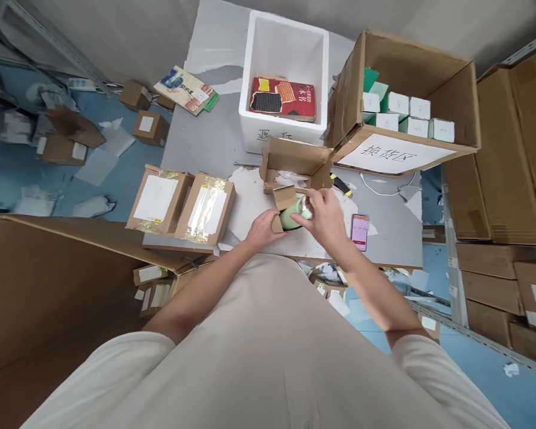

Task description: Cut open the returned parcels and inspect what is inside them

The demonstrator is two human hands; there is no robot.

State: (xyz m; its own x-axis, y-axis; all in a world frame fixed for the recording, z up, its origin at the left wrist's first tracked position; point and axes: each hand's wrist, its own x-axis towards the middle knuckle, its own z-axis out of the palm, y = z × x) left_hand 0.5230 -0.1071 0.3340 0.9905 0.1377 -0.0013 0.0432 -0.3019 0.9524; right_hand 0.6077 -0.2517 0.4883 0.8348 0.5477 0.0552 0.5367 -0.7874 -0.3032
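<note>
My left hand [264, 229] is closed around a small open cardboard box [284, 195], whose flap stands up. A light green bottle [290, 217] with a shiny, pale top lies tilted, its lower end at the small box; how far it sits inside is partly hidden. My right hand [325, 218] grips the bottle near its top end. Just behind both hands, a larger open carton [297, 156] holds crumpled white wrapping [291, 179].
Two taped cartons [205, 208] stand left. A white foam box [284, 136] with books [283, 98] is behind; right of it, a big carton [402, 149] holds several green-and-white boxes [415, 127]. A phone [360, 232] and yellow-black cutter [341, 185] lie right.
</note>
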